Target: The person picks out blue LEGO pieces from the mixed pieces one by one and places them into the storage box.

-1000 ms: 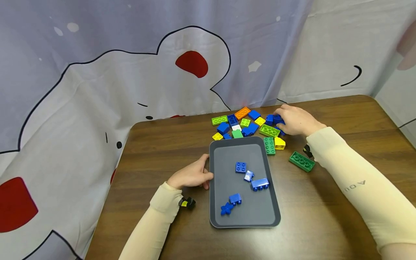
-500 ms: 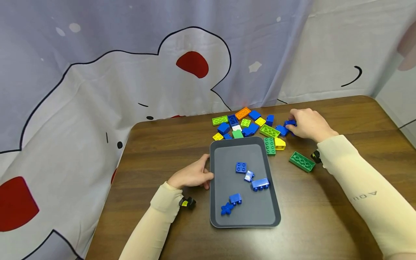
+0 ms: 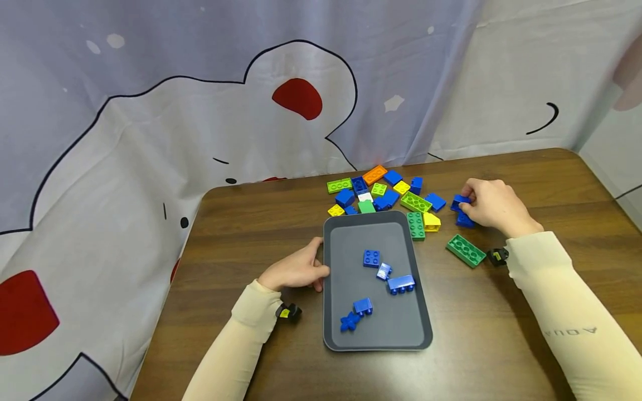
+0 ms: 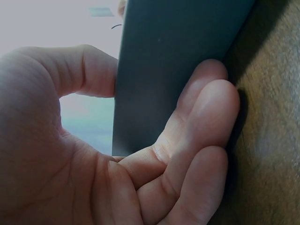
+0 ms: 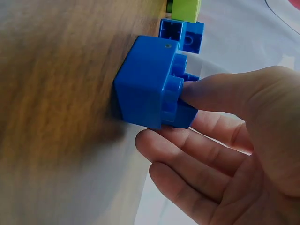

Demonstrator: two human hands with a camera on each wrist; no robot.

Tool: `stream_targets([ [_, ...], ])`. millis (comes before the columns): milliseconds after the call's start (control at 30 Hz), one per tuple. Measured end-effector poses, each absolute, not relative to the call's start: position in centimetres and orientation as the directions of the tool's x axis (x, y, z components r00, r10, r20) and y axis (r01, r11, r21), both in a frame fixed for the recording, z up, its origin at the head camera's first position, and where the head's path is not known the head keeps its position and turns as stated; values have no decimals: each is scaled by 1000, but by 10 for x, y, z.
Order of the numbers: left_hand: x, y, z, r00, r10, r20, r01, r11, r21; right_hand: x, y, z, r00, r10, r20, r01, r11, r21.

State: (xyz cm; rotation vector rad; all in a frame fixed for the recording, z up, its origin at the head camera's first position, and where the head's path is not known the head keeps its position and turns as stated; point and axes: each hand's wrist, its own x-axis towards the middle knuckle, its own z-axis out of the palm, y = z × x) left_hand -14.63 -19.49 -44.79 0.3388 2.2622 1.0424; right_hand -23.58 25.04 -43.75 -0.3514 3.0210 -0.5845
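Observation:
At the right of the head view my right hand pinches a blue building brick between thumb and fingers. A second blue brick lies right below it, against the thumb. In the right wrist view this sloped brick with round studs partly hides the pinched brick. My left hand holds the left edge of a grey tray, thumb on the rim and fingers bent at its underside in the left wrist view. Several blue pieces lie in the tray, among them a square brick and a star-shaped piece.
Beyond the tray spreads a loose pile of bricks, with an orange one, a lime one and a yellow one. A long green brick lies right of the tray. A curtain hangs behind the table.
My right hand has moved right and toward me, away from the pile, taking the two blue bricks along the table. Another blue brick stays behind near the pile. The left hand and tray remain in place.

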Motion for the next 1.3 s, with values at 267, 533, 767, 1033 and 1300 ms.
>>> stream_targets([
  [267,-149,-196,-447,-776,465,-426,-20,656,754,-214,244,-433,-967,-205,154,-251,882,-399],
  [533,-148,-195,-447,-781,460,-423,-11,666,746,-189,220,-421,-921,-281,270,-382,788,-482],
  [767,-139,-196,-452,-818,422,-391,26,706,708,-159,195,-417,-832,-397,388,-548,701,-457],
  [1033,-133,-201,-465,-841,415,-347,-4,637,771,-122,173,-417,-787,-482,385,-617,647,-449],
  [1300,-130,-206,-477,-816,460,-352,-74,520,851,-90,160,-422,-728,-575,374,-682,553,-479],
])
